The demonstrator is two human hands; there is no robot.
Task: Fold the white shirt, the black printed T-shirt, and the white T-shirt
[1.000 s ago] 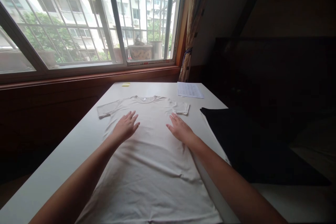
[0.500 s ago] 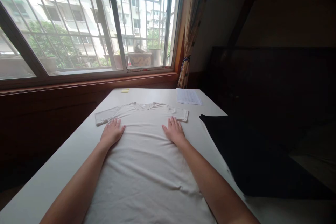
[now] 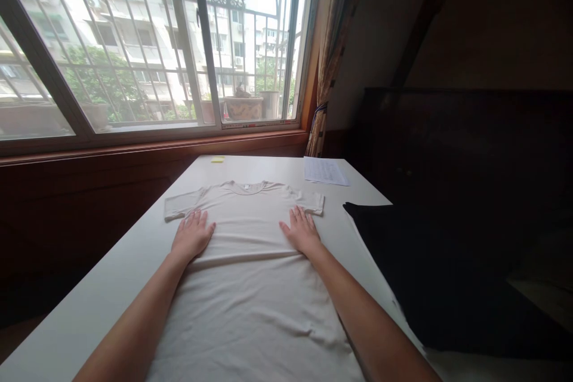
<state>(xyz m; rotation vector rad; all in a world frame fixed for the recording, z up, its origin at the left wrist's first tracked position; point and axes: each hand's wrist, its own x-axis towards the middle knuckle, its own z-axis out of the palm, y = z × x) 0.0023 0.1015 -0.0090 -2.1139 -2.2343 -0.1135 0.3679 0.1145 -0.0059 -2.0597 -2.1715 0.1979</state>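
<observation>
A white short-sleeved T-shirt (image 3: 250, 298) lies spread out on the white table (image 3: 107, 286), its neckline at the far end and its lower part running out of view toward me. My left hand (image 3: 192, 236) rests flat on the shirt's left edge just below the sleeve, fingers stretched out. On the opposite edge, below the other sleeve, my right hand (image 3: 302, 231) lies flat with its fingers apart. Neither hand grips the fabric. A raised crease crosses the shirt between my wrists, and smaller wrinkles show lower down.
Printed paper sheets (image 3: 326, 171) lie at the table's far right corner. A small yellow note (image 3: 217, 159) is near the far left corner. Black cloth (image 3: 439, 286) drapes over the right edge. Beyond the table are a barred window (image 3: 147, 48) and a tied curtain (image 3: 323, 95).
Both hands have slid slightly toward me along the shirt, still flat. The crease between the wrists has become more pronounced. The camera view has tilted a little upward.
</observation>
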